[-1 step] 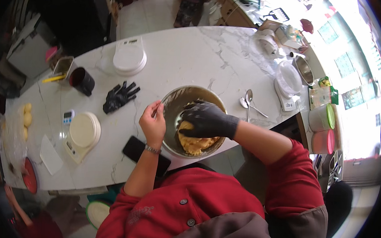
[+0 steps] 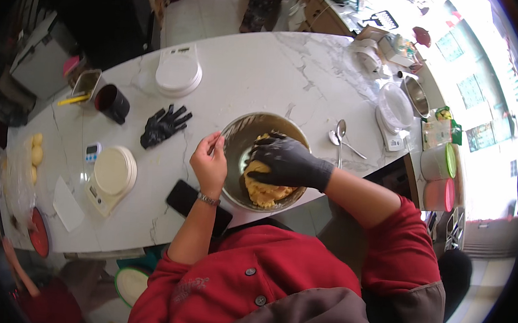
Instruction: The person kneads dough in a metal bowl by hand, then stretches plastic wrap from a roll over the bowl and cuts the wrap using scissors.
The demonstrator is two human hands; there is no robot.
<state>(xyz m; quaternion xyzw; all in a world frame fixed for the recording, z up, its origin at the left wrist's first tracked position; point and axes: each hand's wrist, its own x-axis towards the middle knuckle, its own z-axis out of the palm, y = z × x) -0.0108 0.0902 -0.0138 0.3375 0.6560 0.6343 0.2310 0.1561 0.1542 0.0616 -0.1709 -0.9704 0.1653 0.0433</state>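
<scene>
A metal bowl (image 2: 294, 128) with yellow dough (image 2: 264, 195) inside sits at the table's near edge. My bare left hand (image 2: 209, 161) pinches the bowl's left rim. My right hand (image 2: 286, 160), in a black glove smeared with dough, presses on the dough with curved fingers around its upper part. A spare black glove (image 2: 159, 129) lies crumpled to the left of the bowl. Below it, a dark phone (image 2: 181, 197) lies partly behind my left arm. Two metal spoons (image 2: 341, 134) rest to the bowl's right.
The marble table (image 2: 277, 67) holds white scales (image 2: 178, 72), a cream scale (image 2: 112, 172), a dark mug (image 2: 110, 103), dough balls (image 2: 37, 152) under plastic and a red dish (image 2: 40, 236). Lidded tubs (image 2: 440, 192) line the right. Another person's arm (image 2: 17, 264) shows at lower left.
My right hand has shifted slightly rightward on the dough, and my left hand is slightly higher in the picture. The whole view has shifted a little.
</scene>
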